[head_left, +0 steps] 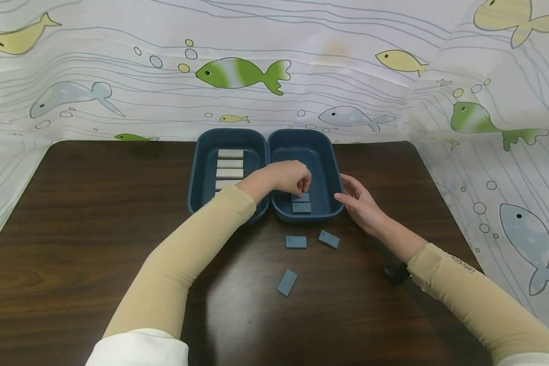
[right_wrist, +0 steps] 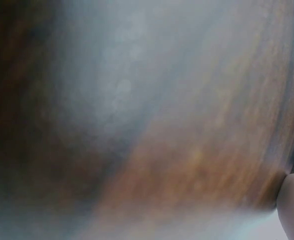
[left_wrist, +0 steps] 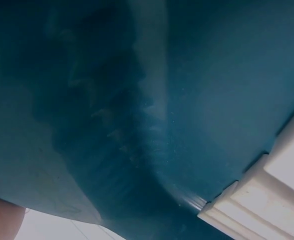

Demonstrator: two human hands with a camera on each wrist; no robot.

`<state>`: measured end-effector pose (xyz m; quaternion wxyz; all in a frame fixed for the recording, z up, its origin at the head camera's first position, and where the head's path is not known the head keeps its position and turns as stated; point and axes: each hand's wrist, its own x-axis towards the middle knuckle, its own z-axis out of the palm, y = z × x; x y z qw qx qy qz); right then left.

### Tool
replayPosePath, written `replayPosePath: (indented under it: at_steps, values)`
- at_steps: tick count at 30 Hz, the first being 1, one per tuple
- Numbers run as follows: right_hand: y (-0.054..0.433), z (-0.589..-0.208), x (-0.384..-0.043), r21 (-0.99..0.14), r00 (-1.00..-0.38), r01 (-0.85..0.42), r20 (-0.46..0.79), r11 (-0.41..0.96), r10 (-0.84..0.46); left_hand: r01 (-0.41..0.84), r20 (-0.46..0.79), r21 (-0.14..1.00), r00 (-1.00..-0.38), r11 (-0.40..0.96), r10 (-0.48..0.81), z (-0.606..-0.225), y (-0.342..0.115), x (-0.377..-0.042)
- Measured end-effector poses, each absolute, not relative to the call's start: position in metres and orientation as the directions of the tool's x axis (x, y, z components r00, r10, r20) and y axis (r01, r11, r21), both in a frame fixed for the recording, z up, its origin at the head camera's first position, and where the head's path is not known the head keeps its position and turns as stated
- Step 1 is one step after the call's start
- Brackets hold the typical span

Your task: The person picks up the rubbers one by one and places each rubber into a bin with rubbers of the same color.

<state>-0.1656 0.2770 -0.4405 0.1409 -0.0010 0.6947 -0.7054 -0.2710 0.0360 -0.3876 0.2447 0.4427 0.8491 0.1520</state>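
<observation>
My left hand [head_left: 293, 177] reaches across into the right blue bin [head_left: 322, 147]. Its fingers are bent down and pinch a small blue-grey tile [head_left: 304, 197] near the bin's front. Directly in front of that piece lies another blue-grey tile [head_left: 301, 207]. My right hand [head_left: 364, 207] holds the right side of this bin, thumb over the rim and fingers along the outer wall. On the table before the bin lie three more tiles: one straight tile [head_left: 296, 242], one slanted tile [head_left: 329, 239] and a nearer tile [head_left: 286, 282].
The left blue bin [head_left: 206, 145], touching the right one, holds a column of several white blocks [head_left: 230, 163], partly covered by my left forearm. The left wrist view shows white blocks [left_wrist: 266, 200] beside a bin wall. A dark object [head_left: 395, 273] sits under my right wrist.
</observation>
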Motion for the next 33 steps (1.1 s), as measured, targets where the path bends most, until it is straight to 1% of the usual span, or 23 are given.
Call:
replayPosePath:
  at_steps: [9, 15, 28, 33]
  values:
    - [0.276, -0.439, -0.166, -0.981, -0.961, 0.193, -0.188, -0.004, -0.201, 0.683, -0.286, 0.456, -0.495, 0.571, 0.821, -0.385, 0.037, -0.271]
    - [0.276, -0.439, -0.166, -0.977, -0.958, 0.214, -0.212, 0.011, -0.194, 0.702, -0.277, 0.443, -0.484, 0.557, 0.83, -0.385, 0.036, -0.27]
    - [0.276, -0.439, -0.165, -0.973, -0.954, 0.231, -0.229, 0.014, -0.194, 0.689, -0.235, 0.498, -0.476, 0.526, 0.847, -0.38, 0.031, -0.27]
    - [0.276, -0.439, -0.164, -0.973, -0.955, 0.23, -0.228, 0.015, -0.19, 0.699, -0.223, 0.493, -0.474, 0.518, 0.852, -0.373, 0.027, -0.271]
